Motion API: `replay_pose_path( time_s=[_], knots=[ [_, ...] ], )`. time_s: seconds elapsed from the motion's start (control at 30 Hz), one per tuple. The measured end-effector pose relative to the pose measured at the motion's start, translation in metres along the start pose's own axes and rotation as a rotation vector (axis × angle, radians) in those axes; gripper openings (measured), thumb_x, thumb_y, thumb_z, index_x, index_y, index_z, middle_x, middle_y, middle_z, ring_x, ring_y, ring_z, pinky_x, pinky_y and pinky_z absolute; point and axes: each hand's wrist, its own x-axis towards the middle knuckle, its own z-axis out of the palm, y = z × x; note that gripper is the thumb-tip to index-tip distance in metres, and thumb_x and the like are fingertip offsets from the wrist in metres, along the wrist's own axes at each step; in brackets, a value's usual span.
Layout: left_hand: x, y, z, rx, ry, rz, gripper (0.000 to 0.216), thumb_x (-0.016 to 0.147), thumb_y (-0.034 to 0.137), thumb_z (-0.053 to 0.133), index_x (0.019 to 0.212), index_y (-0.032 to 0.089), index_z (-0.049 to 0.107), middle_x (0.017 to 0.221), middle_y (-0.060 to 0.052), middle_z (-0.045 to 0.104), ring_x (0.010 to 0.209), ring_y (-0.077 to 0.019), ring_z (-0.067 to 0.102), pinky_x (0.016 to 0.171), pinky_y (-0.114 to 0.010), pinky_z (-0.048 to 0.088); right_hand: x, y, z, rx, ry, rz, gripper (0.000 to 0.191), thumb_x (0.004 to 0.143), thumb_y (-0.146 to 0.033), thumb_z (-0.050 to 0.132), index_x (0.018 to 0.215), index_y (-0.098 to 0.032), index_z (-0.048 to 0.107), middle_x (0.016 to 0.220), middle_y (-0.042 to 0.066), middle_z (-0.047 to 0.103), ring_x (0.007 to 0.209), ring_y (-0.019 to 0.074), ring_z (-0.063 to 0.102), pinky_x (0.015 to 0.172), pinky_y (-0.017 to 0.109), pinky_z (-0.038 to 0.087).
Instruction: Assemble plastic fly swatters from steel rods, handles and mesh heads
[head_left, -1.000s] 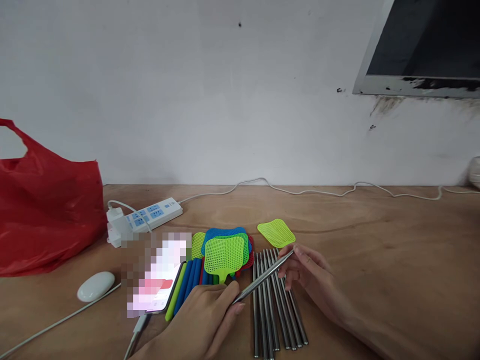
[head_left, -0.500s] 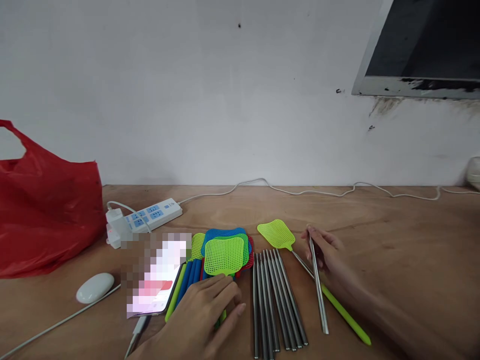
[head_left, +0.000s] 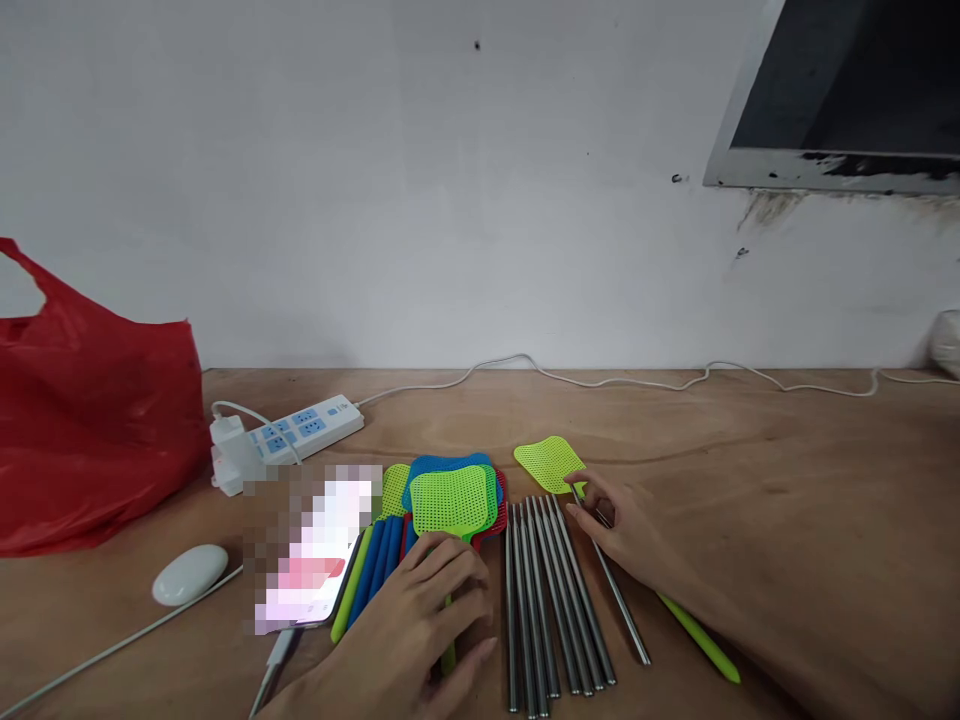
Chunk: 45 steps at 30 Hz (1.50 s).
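Between its thumb and fingertips, my right hand (head_left: 626,525) pinches the upper end of a silver metal rod (head_left: 622,605), whose lower end points toward me. Behind that hand lies a fly swatter with a yellow-green mesh head (head_left: 550,465) and a yellow-green handle (head_left: 703,640); the hand hides part of its shaft. My left hand (head_left: 420,620) rests palm down, fingers loosely bent and thumb apart, just below a pile of mesh swatter heads (head_left: 450,502) in yellow-green, blue, green and red. A row of several metal rods (head_left: 555,610) lies between my hands.
Left of my left hand are blue and yellow-green handle tubes (head_left: 375,560) and a lit phone (head_left: 322,560) with a cable. Farther left are a white mouse-like object (head_left: 190,575), a power strip (head_left: 319,425) and a red plastic bag (head_left: 97,430). A white cord (head_left: 525,357) runs along the wall.
My right hand has moved left with the metal rod, bringing its upper end near the yellow-green swatter head and the row of rods. My left hand has barely shifted, its fingers slightly more spread.
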Motion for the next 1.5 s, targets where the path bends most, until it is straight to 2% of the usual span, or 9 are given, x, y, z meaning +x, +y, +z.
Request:
replay_pose_path(
  time_s=[0.13, 0.27, 0.43, 0.7, 0.9, 1.03, 1.17, 1.27, 1.5],
  knots=[
    [0.0, -0.001, -0.001, 0.014, -0.004, 0.01, 0.016, 0.089, 0.011, 0.058, 0.1, 0.022, 0.059, 0.115, -0.004, 0.065, 0.111, -0.0227, 0.059, 0.106, -0.041, 0.043, -0.003, -0.004, -0.004, -0.109, -0.06, -0.053, 0.017, 0.089, -0.032, 0.054, 0.095, -0.023, 0.066, 0.064, -0.002, 0.063, 0.054, 0.017, 0.056, 0.056, 0.029, 0.038],
    [0.001, -0.002, -0.003, 0.037, -0.07, -0.027, 0.019, 0.091, 0.014, 0.058, 0.108, 0.023, 0.06, 0.125, -0.006, 0.064, 0.12, -0.0241, 0.058, 0.113, -0.046, 0.039, 0.004, -0.005, -0.017, -0.259, -0.122, 0.007, 0.02, 0.093, -0.031, 0.047, 0.095, -0.023, 0.065, 0.068, 0.0, 0.068, 0.054, 0.0169, 0.058, 0.056, 0.029, 0.038],
    [0.002, 0.0, -0.002, -0.003, -0.133, -0.039, 0.022, 0.092, 0.014, 0.057, 0.112, 0.023, 0.06, 0.129, -0.007, 0.064, 0.125, -0.0239, 0.056, 0.116, -0.048, 0.036, 0.01, 0.001, -0.03, -0.383, -0.162, 0.068, 0.004, 0.078, -0.024, 0.061, 0.075, -0.023, 0.059, 0.063, 0.0, 0.065, 0.057, 0.0183, 0.057, 0.055, 0.029, 0.03],
    [0.002, 0.002, 0.001, -0.047, -0.163, -0.045, 0.013, 0.09, 0.013, 0.06, 0.099, 0.022, 0.064, 0.127, -0.006, 0.064, 0.126, -0.0225, 0.054, 0.115, -0.041, 0.039, 0.006, -0.001, -0.031, -0.472, -0.259, 0.119, 0.017, 0.079, -0.02, 0.061, 0.064, -0.022, 0.054, 0.063, 0.001, 0.064, 0.059, 0.0183, 0.056, 0.055, 0.029, 0.024],
    [0.004, 0.004, 0.001, -0.075, -0.189, -0.048, 0.013, 0.09, 0.014, 0.061, 0.1, 0.022, 0.064, 0.122, -0.005, 0.065, 0.125, -0.0224, 0.054, 0.115, -0.041, 0.039, 0.006, -0.007, -0.03, -0.535, -0.251, 0.143, 0.022, 0.076, -0.019, 0.062, 0.059, -0.022, 0.048, 0.062, 0.002, 0.062, 0.058, 0.0181, 0.052, 0.055, 0.029, 0.022],
    [0.004, 0.003, 0.002, -0.08, -0.206, -0.06, 0.016, 0.09, 0.015, 0.061, 0.103, 0.023, 0.064, 0.122, -0.005, 0.064, 0.125, -0.023, 0.054, 0.115, -0.042, 0.038, 0.003, -0.01, -0.026, -0.559, -0.223, 0.164, 0.019, 0.077, -0.021, 0.061, 0.062, -0.022, 0.05, 0.063, 0.003, 0.062, 0.059, 0.0194, 0.053, 0.054, 0.029, 0.02],
    [0.004, 0.003, 0.003, -0.074, -0.219, -0.061, 0.015, 0.09, 0.014, 0.06, 0.103, 0.023, 0.063, 0.122, -0.005, 0.064, 0.125, -0.0223, 0.054, 0.116, -0.041, 0.037, -0.001, -0.009, -0.018, -0.543, -0.182, 0.175, 0.001, 0.08, -0.021, 0.059, 0.079, -0.022, 0.059, 0.065, 0.002, 0.064, 0.058, 0.0202, 0.056, 0.054, 0.028, 0.019],
    [0.004, 0.003, 0.003, -0.068, -0.226, -0.067, 0.017, 0.091, 0.013, 0.059, 0.104, 0.023, 0.062, 0.124, -0.006, 0.064, 0.125, -0.0222, 0.054, 0.117, -0.041, 0.037, -0.003, -0.006, -0.013, -0.492, -0.166, 0.154, 0.01, 0.08, -0.019, 0.058, 0.09, -0.021, 0.061, 0.062, 0.001, 0.063, 0.057, 0.0202, 0.056, 0.055, 0.028, 0.022],
    [0.003, 0.004, 0.004, -0.086, -0.211, -0.045, 0.019, 0.089, 0.012, 0.06, 0.106, 0.021, 0.062, 0.123, -0.005, 0.065, 0.124, -0.0202, 0.055, 0.117, -0.036, 0.037, -0.004, -0.002, -0.007, -0.338, -0.138, 0.136, 0.01, 0.081, -0.02, 0.054, 0.091, -0.022, 0.058, 0.052, -0.004, 0.055, 0.053, 0.0196, 0.054, 0.056, 0.028, 0.026]
  ],
)
